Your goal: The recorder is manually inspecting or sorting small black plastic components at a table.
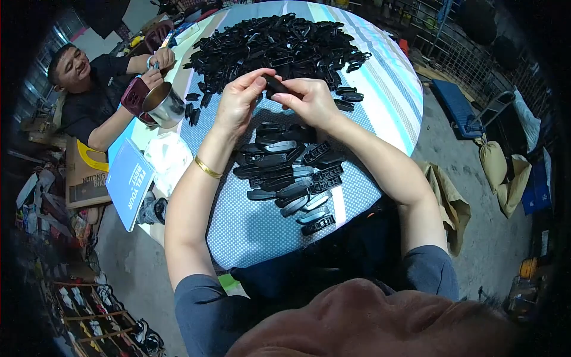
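Note:
Both my hands are raised over the table, fingers closed on one small black plastic part (276,85). My left hand (241,101) pinches its left end between thumb and fingertips, and my right hand (311,102) grips the other end. Beyond them spreads a large heap of similar black parts (256,44). Closer to me, below my wrists, lies a smaller pile of black and grey oblong parts (288,169), some showing slotted undersides. The exact kind of part is too small to make out, and my fingers cover much of the held one.
At the left edge of the cloth-covered table (238,229) stand a metal mug (164,106), a crumpled white plastic bag (169,159) and a blue booklet (132,181). A person (89,89) sits at the far left, hands over the table. A blue platform trolley (457,107) is at right.

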Tool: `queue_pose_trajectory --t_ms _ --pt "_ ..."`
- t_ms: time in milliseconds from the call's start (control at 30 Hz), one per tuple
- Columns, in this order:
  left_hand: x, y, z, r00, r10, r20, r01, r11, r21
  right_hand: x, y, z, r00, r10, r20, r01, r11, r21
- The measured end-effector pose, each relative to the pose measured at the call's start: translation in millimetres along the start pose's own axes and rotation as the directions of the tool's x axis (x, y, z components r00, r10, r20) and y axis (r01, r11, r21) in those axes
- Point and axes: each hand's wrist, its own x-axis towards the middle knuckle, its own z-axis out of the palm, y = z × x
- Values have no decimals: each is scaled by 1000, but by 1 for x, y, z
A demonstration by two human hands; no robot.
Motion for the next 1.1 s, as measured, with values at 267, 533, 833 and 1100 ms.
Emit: queue_pose_trajectory --t_ms 267,533,833,1100 --pt "-8 38 21 984 -87 153 6 887 463 34 45 -68 961 268 75 -269 963 3" --pt "0 40 40 805 -406 433 -136 584 800 21 141 -114 917 315 -246 -387 545 -744" --pt "57 -39 33 781 -95 617 -617 -273 738 22 104 -102 938 317 -140 -274 427 -862" --pt "48 -31 30 860 214 464 -502 193 843 21 127 -113 958 152 -245 -288 468 -835"
